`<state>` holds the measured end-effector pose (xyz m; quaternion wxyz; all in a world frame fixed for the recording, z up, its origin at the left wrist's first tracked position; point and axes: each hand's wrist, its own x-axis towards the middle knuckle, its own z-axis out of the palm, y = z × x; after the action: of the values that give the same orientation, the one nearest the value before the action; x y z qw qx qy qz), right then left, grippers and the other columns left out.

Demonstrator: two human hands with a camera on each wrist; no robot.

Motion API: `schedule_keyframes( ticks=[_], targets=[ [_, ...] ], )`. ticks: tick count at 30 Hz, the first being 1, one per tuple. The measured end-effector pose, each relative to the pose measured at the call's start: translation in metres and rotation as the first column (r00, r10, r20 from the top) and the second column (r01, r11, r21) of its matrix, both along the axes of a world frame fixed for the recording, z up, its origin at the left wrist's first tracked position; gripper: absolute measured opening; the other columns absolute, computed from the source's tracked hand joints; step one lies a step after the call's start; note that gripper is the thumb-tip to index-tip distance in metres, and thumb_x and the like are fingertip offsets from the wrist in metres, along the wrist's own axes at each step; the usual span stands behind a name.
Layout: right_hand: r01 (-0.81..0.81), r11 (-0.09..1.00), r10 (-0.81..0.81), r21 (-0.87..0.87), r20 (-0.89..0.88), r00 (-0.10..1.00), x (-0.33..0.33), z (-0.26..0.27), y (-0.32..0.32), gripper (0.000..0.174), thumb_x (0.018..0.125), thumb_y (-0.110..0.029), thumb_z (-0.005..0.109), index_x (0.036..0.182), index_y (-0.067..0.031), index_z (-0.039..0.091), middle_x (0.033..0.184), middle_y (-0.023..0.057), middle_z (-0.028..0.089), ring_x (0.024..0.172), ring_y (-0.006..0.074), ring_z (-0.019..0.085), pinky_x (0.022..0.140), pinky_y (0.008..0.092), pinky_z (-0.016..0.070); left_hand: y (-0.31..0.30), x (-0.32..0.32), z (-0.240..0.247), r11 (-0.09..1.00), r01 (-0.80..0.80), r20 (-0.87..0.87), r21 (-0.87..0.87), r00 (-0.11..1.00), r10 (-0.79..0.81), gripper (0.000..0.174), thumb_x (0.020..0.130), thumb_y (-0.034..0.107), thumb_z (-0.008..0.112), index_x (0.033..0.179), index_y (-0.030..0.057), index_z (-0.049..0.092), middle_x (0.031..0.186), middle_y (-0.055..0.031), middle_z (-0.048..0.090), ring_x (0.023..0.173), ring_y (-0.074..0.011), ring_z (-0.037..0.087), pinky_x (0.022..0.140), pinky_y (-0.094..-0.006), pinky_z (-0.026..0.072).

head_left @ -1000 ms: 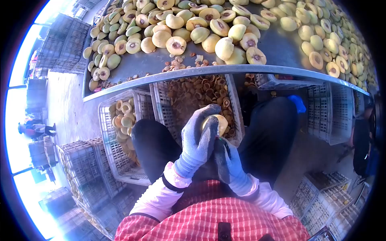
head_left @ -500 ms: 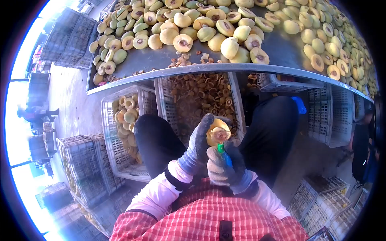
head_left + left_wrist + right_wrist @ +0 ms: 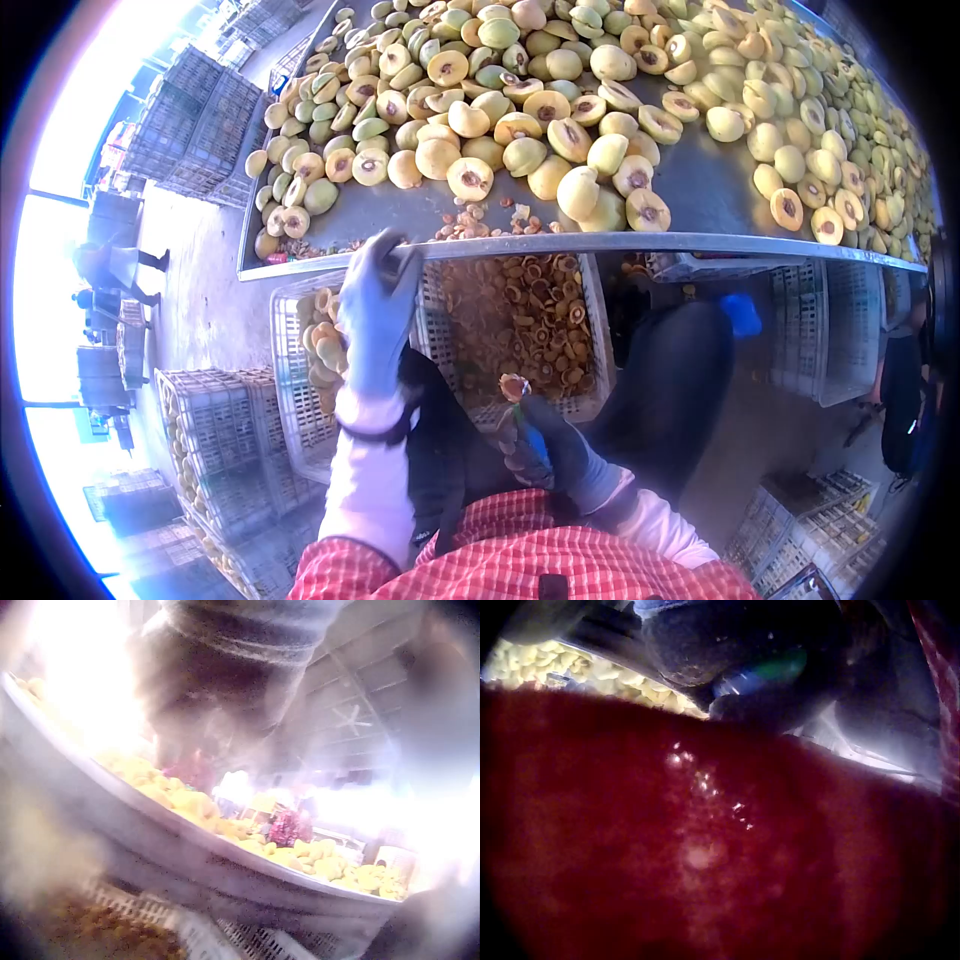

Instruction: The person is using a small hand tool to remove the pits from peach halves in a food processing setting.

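My gloved left hand (image 3: 376,310) is raised at the table's front edge, over the left crate of fruit halves (image 3: 325,345). No fruit shows in its fingers. In the left wrist view, a blurred dark glove (image 3: 225,682) hangs above the table rim. My gloved right hand (image 3: 560,455) stays low in front of the lap and grips a small tool by its blue and green handle (image 3: 537,442). A brownish scooped-out pit piece (image 3: 514,387) sits at the tool's top end. The right wrist view shows the dark glove (image 3: 697,645) around that handle (image 3: 784,667).
Halved yellow-green fruits (image 3: 470,120) are heaped on the metal table (image 3: 700,170). Pit scraps (image 3: 475,222) lie by its front rim. Below stands a crate of brown pit pieces (image 3: 600,350) between the knees. Stacked crates (image 3: 215,430) stand at left, others (image 3: 800,520) at right.
The fruit half that both hands held is gone from the left hand, which has moved up and left to the table edge. The right hand keeps the tool, now with a pit piece on it.
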<state>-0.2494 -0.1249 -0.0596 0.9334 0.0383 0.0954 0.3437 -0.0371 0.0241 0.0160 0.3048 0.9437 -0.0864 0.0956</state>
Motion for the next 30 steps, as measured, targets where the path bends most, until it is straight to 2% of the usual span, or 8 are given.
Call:
schedule_keyframes(
  ticks=[5,9,12,15,17,19,27,30],
  targets=[
    [-0.002,1.0,-0.006,-0.028,-0.257,0.966,0.001,-0.009,-0.007,0.049,0.097,-0.052,0.043,0.088,-0.0076,0.062,0.061,0.0018,0.06,0.04,0.01,0.049,0.037,0.0214,0.0389,-0.084,0.11,-0.054,0.912,0.154,-0.143,0.381,0.984,-0.106,0.05,0.076,0.042,0.074,0.112,0.0102,0.059,0.107,-0.0179,0.064,0.095,-0.0342,0.064,0.078,-0.0442,0.0505],
    [0.101,0.983,-0.14,-0.153,-0.268,0.953,0.008,-0.006,-0.014,0.046,0.095,-0.051,0.048,0.091,-0.0075,0.061,0.06,0.0026,0.059,0.041,0.0112,0.052,0.038,0.0216,0.0395,-0.088,0.104,-0.063,0.952,0.2,-0.252,-0.233,0.933,-0.258,0.043,0.072,0.014,0.081,0.102,0.0027,0.053,0.089,-0.0076,0.063,0.077,-0.0118,0.06,0.063,-0.028,0.0507],
    [0.209,0.97,-0.194,-0.126,0.124,0.973,0.025,0.036,-0.041,0.043,0.094,-0.049,0.052,0.094,-0.0064,0.059,0.06,0.0037,0.057,0.042,0.0118,0.053,0.038,0.0219,0.0396,-0.085,0.019,-0.033,0.815,0.332,-0.092,-0.475,0.902,-0.421,0.043,0.074,0.015,0.08,0.102,0.0003,0.051,0.091,-0.011,0.062,0.083,-0.0164,0.06,0.072,-0.0312,0.0492],
    [0.201,0.883,-0.286,-0.424,-0.145,0.947,0.044,0.041,-0.04,0.041,0.093,-0.047,0.055,0.096,-0.0052,0.056,0.058,0.0043,0.055,0.04,0.0118,0.051,0.036,0.0232,0.0386,-0.068,-0.049,-0.027,0.694,0.096,-0.401,-0.714,0.756,-0.518,0.042,0.081,0.012,0.068,0.117,0.0009,0.049,0.104,-0.0084,0.059,0.095,-0.015,0.059,0.083,-0.027,0.0485],
    [0.447,0.259,-0.23,-0.856,0.394,0.89,0.046,0.02,-0.032,0.03,0.094,-0.032,0.059,0.101,-0.0032,0.055,0.071,0.0064,0.059,0.055,0.0143,0.059,0.05,0.0238,0.046,-0.062,-0.068,-0.034,0.622,-0.084,-0.455,-0.778,0.759,-0.466,0.045,0.084,0.02,0.066,0.121,0.0003,0.051,0.107,-0.0094,0.06,0.096,-0.0156,0.059,0.086,-0.0274,0.0474],
    [0.507,-0.03,-0.236,-0.862,0.499,0.834,0.044,0.008,-0.022,0.026,0.093,-0.024,0.061,0.105,-0.0022,0.054,0.08,0.0068,0.061,0.066,0.0158,0.063,0.061,0.0241,0.0496,-0.06,-0.085,-0.031,0.614,-0.144,-0.474,-0.776,0.776,-0.417,0.049,0.088,0.028,0.063,0.126,-0.0003,0.051,0.106,-0.009,0.061,0.095,-0.0144,0.058,0.087,-0.0262,0.0462],
    [0.574,-0.598,0.228,-0.559,0.568,0.791,0.039,0.041,-0.015,0.036,0.077,-0.011,0.07,0.109,-0.0039,0.055,0.088,0.0172,0.061,0.076,0.0368,0.063,0.066,0.0398,0.0513,-0.056,-0.12,-0.042,0.712,0.036,-0.301,-0.702,0.89,-0.342,0.045,0.095,0.035,0.051,0.121,-0.002,0.053,0.109,-0.0102,0.061,0.1,-0.0166,0.058,0.088,-0.03,0.0464],
    [0.644,-0.524,0.204,-0.557,0.652,0.73,0.03,0.034,-0.007,0.029,0.075,-0.01,0.07,0.099,-0.0032,0.056,0.08,0.0158,0.06,0.07,0.0366,0.062,0.061,0.0411,0.0492,-0.047,-0.127,-0.057,0.594,-0.052,-0.353,-0.803,0.845,-0.402,0.034,0.097,0.021,0.051,0.123,-0.0011,0.052,0.107,-0.0097,0.062,0.099,-0.0181,0.06,0.09,-0.0297,0.0469]
  ],
)
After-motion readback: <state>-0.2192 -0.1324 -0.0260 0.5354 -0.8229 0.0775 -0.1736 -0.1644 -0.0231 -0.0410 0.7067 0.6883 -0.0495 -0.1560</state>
